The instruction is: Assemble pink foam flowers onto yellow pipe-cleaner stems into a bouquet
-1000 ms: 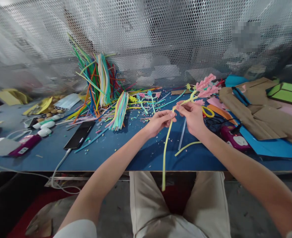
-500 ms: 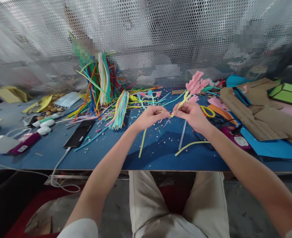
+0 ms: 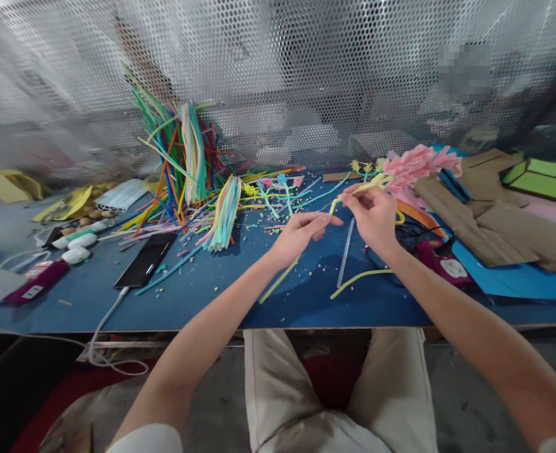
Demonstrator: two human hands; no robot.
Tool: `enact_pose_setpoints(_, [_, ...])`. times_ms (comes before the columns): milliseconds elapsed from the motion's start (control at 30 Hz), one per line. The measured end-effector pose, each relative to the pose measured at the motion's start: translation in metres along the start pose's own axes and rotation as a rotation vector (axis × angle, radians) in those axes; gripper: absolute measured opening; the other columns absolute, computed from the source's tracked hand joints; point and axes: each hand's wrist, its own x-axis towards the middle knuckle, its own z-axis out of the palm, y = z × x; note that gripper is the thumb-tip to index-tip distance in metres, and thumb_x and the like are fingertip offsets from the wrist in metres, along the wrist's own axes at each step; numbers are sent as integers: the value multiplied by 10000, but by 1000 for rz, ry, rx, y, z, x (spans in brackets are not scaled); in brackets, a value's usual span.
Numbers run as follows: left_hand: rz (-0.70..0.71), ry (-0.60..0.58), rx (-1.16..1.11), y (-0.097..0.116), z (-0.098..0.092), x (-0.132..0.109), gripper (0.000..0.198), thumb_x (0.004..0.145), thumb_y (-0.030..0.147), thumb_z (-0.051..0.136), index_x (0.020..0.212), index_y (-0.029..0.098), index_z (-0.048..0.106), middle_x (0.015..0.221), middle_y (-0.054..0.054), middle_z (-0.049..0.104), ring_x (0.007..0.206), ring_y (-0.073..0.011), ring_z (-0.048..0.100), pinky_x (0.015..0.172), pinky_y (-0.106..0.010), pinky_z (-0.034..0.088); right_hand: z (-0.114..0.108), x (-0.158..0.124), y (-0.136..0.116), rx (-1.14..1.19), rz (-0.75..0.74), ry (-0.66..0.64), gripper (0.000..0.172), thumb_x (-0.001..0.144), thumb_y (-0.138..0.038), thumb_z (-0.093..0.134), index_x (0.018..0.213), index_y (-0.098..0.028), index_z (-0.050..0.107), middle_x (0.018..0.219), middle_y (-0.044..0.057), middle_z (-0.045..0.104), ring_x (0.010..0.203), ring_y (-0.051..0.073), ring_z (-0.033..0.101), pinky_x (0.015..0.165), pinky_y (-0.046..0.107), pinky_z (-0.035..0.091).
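A flower made of pink pipe cleaners (image 3: 417, 167) on a yellow pipe-cleaner stem (image 3: 371, 184) lies tilted to the right above the table. My right hand (image 3: 373, 217) is closed round the stem just below the pink petals. The stem's bent lower end is pinched between the thumb and fingers of my left hand (image 3: 301, 238). On the table below the hands lie two loose yellow-green pipe cleaners, a curved one (image 3: 360, 280) and a straight one (image 3: 278, 282). A thin clear stick (image 3: 345, 255) rests beside them.
Bundled pipe cleaners (image 3: 226, 214) and a taller multicoloured bunch (image 3: 178, 151) stand left of centre. A phone (image 3: 146, 261) with its cable lies left. Brown paper (image 3: 499, 220), blue sheets (image 3: 490, 277) and a purple power strip (image 3: 441, 261) are right. A perforated metal screen (image 3: 278, 75) backs the table.
The pink flower has tipped over to the right and now lies more level. My right hand has turned with the stem, and my left hand has moved slightly right and down.
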Motion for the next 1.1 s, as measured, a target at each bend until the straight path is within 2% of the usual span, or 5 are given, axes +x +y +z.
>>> enact_pose_setpoints(233, [-74,-5,240,-11,-6,7,459,969,560,562,981,143,751,575,56,368,509,-82,317,525,-230,341,6,4,7,561,370,-154,338,649,-415,917,844,-238,706,773,-11,699,685,131,617,725,309,547])
enact_pose_setpoints(433, [42,61,552,4,-40,12,406,987,430,520,802,136,730,673,8,580,601,-101,440,598,-239,336,-6,6,3,195,205,-514,186,787,-349,811,829,-208,697,771,8,702,709,156,636,725,325,530])
enact_pose_setpoints(600, [146,34,673,6,-36,6,426,1015,417,492,846,140,767,645,12,600,551,-91,423,577,-246,302,-7,5,3,-162,-44,-339,80,855,-290,716,842,-212,712,852,39,749,764,197,683,804,379,552])
enact_pose_setpoints(800, [164,-61,808,-10,-20,5,440,1049,448,447,1024,189,802,581,31,547,508,-95,401,569,-244,293,1,4,5,239,211,-140,248,758,-411,832,855,-227,696,802,20,727,698,175,680,750,359,578])
enact_pose_setpoints(1100, [211,-21,828,-9,-47,16,402,1057,401,419,928,165,717,788,-17,705,675,-125,593,669,-236,404,-7,6,-2,311,345,-451,296,722,-420,860,835,-209,686,756,-3,671,691,138,609,696,306,530])
